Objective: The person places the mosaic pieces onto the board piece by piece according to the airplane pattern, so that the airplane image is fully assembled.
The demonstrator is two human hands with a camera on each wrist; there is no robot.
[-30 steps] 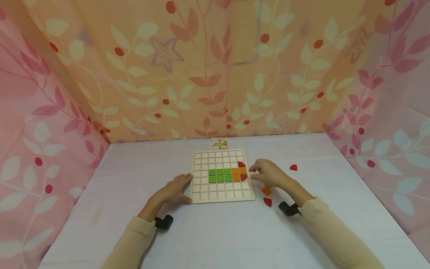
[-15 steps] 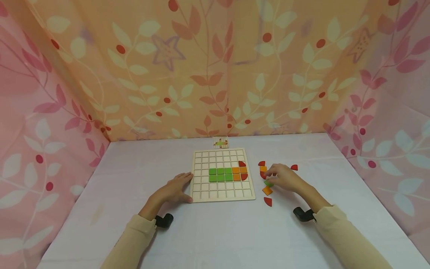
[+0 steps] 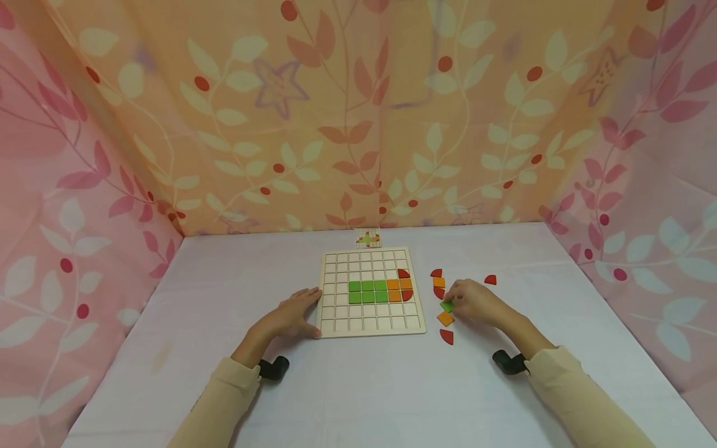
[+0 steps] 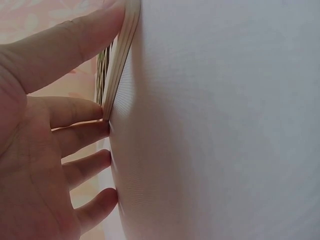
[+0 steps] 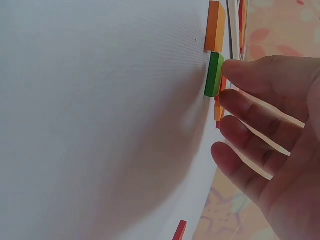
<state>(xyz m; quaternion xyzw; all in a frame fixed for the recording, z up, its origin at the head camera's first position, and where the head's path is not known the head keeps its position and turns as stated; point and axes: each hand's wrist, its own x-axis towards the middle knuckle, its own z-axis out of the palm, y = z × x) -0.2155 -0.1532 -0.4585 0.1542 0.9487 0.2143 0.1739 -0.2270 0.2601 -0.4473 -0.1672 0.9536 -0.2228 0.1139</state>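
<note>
A square wooden grid board [image 3: 372, 317] lies on the table, with green square tiles [image 3: 367, 291], orange square tiles [image 3: 399, 289] and red quarter-round tiles [image 3: 404, 274] set in its cells. My left hand [image 3: 291, 316] rests along the board's left edge, fingertips at the side and thumb by the near corner. To the right of the board, my right hand [image 3: 476, 303] reaches down at a loose green tile [image 5: 214, 75]. Its thumb and index fingertips are right at that tile, with the other fingers extended.
Around the right hand lie a loose orange tile [image 3: 445, 318], a second orange tile [image 3: 439, 282] and several red quarter-round tiles [image 3: 446, 336]. One red tile [image 3: 490, 280] lies farther right. A small pattern card [image 3: 367, 238] sits behind the board. Floral cloth [image 3: 358, 124] encloses the table.
My right hand has moved right from the board's right edge to the loose tiles, settling at the green one. The left hand stays at the board.
</note>
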